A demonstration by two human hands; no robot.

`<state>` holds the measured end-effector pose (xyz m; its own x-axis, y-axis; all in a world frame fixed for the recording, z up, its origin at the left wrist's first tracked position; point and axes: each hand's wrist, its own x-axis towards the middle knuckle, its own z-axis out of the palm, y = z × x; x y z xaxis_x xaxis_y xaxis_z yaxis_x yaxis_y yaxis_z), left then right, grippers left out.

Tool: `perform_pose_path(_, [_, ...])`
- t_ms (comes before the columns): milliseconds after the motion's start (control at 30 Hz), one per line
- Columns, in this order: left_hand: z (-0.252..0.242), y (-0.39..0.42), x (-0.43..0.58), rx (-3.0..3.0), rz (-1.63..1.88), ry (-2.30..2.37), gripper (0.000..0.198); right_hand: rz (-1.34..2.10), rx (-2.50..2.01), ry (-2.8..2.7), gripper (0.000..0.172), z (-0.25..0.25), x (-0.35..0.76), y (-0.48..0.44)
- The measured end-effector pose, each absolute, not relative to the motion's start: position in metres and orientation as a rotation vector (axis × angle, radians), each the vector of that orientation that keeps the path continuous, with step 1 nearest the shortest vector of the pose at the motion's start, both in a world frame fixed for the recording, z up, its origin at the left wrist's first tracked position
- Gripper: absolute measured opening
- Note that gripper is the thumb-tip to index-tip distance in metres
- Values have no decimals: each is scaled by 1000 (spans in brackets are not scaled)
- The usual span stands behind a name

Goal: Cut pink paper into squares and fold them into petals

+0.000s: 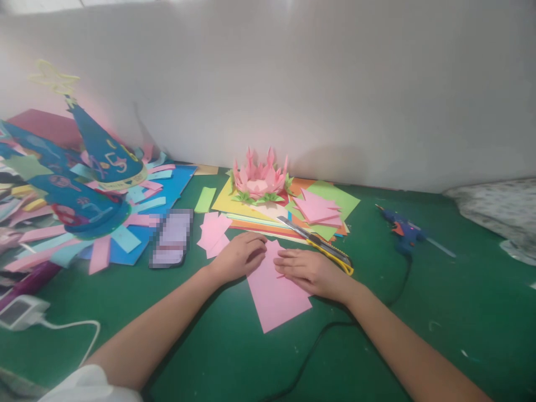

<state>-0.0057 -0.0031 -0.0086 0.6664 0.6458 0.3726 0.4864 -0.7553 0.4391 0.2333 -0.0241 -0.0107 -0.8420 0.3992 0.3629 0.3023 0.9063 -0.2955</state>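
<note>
A pink sheet of paper (278, 304) lies on the green table in front of me, with one or more smaller pink pieces on its upper part. My left hand (240, 257) rests at the sheet's upper left edge, fingers slightly bent and apart from the thumb. Across the sheet's upper right side lies my right hand (312, 272), its fingers stretched out flat and its palm down. Just beyond the right hand is a yellow-handled box cutter (322, 245) with its blade out. Small pink paper pieces (213, 231) lie beyond my left hand.
A pink paper flower (262, 181) stands on stacked coloured paper (230, 206). More pink pieces (318, 209) lie right of it. A phone (171, 237) and decorated blue cone hats (106, 148) are on the left. A blue glue gun (402, 229) with a black cord lies right.
</note>
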Motion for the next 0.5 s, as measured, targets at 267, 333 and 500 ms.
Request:
perform_pose_path(267, [-9, -3, -7, 2580, 742, 901, 15, 322, -513, -2649, 29, -12, 235, -24])
perform_pose_path(333, [-9, -3, -6, 2579, 741, 905, 15, 323, -514, -2651, 29, -12, 235, -24])
perform_pose_path(500, [-6, -3, -4, 2601, 712, 911, 19, 324, -521, -2644, 29, -12, 234, -25])
